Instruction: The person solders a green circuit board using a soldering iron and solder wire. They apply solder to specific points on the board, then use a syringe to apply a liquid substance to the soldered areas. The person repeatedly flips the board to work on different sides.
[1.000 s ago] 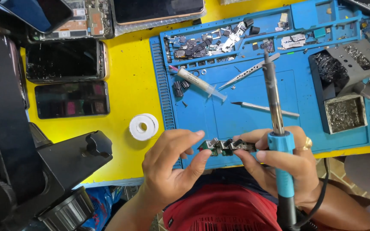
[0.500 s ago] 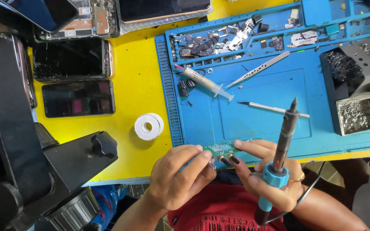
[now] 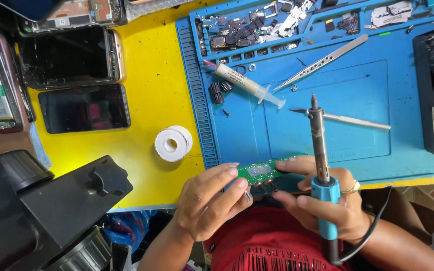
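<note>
Since prev. frame: both hands w/ the board sit a little higher against the mat edge, and the soldering iron (image 3: 320, 150) has swung from tilted to near upright, tip up.

Bench (image 3: 146, 120): yellow top, blue work mat (image 3: 327, 140) on its right part. Black microscope stand (image 3: 51, 211) at lower left. Two dark phones (image 3: 84, 108) lie face-up at upper left, well apart from the hands.

Right hand (image 3: 327, 200): closed round the iron's blue grip, index finger stretched onto the board's right end. Left hand (image 3: 209, 200): fingers pinched narrow on the left end of the green circuit board (image 3: 262, 170), which lies at the mat's near edge, between both hands.

On mat, beyond the iron: syringe (image 3: 247, 83), tweezers (image 3: 322, 62) above it, thin probe (image 3: 350, 120) just right of the iron tip. White solder spool (image 3: 173, 143) on yellow, just left of mat.
</note>
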